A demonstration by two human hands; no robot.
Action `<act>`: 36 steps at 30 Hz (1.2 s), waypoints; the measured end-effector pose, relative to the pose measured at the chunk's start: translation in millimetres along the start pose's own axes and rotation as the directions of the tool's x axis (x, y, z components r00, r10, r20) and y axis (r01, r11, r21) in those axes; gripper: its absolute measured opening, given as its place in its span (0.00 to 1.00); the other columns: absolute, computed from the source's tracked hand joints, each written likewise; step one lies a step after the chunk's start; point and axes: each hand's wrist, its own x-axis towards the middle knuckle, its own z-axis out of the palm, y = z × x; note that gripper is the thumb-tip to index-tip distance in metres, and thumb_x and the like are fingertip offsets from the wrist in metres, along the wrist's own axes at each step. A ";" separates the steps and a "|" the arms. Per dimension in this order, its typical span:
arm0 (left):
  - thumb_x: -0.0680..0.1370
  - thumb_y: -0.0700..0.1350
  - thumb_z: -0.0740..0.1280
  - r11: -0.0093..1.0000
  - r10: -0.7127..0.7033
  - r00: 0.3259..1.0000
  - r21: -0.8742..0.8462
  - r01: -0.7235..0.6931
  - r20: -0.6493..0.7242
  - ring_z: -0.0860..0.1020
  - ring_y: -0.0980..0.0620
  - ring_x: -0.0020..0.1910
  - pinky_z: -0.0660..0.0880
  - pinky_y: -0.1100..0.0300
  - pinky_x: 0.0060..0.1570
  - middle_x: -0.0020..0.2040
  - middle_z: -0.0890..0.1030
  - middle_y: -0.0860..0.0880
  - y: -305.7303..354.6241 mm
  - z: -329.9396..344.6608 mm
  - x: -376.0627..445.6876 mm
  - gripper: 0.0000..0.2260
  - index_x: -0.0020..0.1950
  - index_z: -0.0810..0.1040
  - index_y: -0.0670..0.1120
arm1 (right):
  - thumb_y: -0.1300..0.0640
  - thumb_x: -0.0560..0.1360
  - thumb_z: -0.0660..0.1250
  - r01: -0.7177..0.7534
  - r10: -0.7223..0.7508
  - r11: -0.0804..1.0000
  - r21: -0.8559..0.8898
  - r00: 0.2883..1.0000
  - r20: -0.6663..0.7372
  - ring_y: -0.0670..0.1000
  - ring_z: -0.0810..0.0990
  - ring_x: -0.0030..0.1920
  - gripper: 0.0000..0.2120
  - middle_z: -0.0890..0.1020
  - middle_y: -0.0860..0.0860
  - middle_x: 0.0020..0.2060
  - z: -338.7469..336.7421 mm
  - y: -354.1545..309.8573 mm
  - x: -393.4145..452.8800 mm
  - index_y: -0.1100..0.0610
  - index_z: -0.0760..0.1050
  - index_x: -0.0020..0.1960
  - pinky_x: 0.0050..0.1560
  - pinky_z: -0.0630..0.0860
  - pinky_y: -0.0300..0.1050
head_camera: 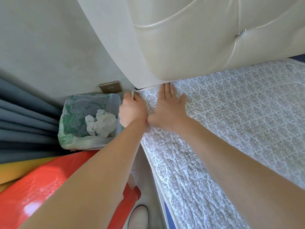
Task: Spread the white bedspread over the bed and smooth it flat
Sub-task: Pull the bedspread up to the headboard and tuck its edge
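Here, the person's right hand lies flat, fingers straight and together, thumb spread, palm pressing the white bedspread at the bed's head corner. Its fingertips reach the seam under the cream tufted headboard. Touching its wrist on the outer side, the left hand curls its fingers round the bedspread's piped edge right at the corner, pinching it.

The bedspread, white with a grey printed pattern and quilted, covers the bed top on the far side of the right hand and runs back along the near edge toward the person, where it looks slightly puckered.

Beyond the left hand, a lined wastebasket with crumpled tissue stands on the floor below a wall socket. Nearer the person sits a red plastic stool; a white shoe shows below.

To do this step well, I judge the flat hand should anchor the cloth while the gripping hand draws the corner snug and square to the headboard, then sweep outward to chase the puckers off.
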 end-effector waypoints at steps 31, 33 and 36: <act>0.81 0.43 0.63 0.958 0.221 0.954 -0.228 -0.173 0.203 0.77 0.50 0.46 0.75 0.57 0.50 0.45 0.81 0.47 -11.6 -25.2 46.6 0.08 0.49 0.81 0.44 | 0.39 0.69 0.64 0.013 -0.025 0.984 -0.179 0.997 -0.067 0.64 0.28 0.75 0.50 0.32 0.64 0.76 25.4 -41.5 2.1 0.44 0.34 0.78 0.67 0.36 0.75; 0.82 0.44 0.63 0.972 0.176 0.962 -0.188 -0.138 0.207 0.77 0.49 0.46 0.75 0.56 0.51 0.46 0.81 0.46 -6.4 -22.1 49.3 0.09 0.51 0.82 0.43 | 0.39 0.69 0.64 0.018 -0.031 0.985 -0.169 0.997 -0.076 0.64 0.28 0.75 0.50 0.32 0.63 0.76 26.9 -40.0 2.1 0.43 0.34 0.78 0.67 0.36 0.75; 0.82 0.44 0.62 0.981 0.155 0.969 -0.149 -0.128 0.192 0.76 0.49 0.44 0.74 0.56 0.49 0.44 0.80 0.45 -4.8 -23.2 51.5 0.10 0.51 0.82 0.43 | 0.39 0.69 0.65 0.036 -0.046 0.985 -0.167 0.997 -0.055 0.64 0.26 0.74 0.50 0.30 0.64 0.75 25.3 -40.8 0.3 0.43 0.33 0.78 0.67 0.35 0.74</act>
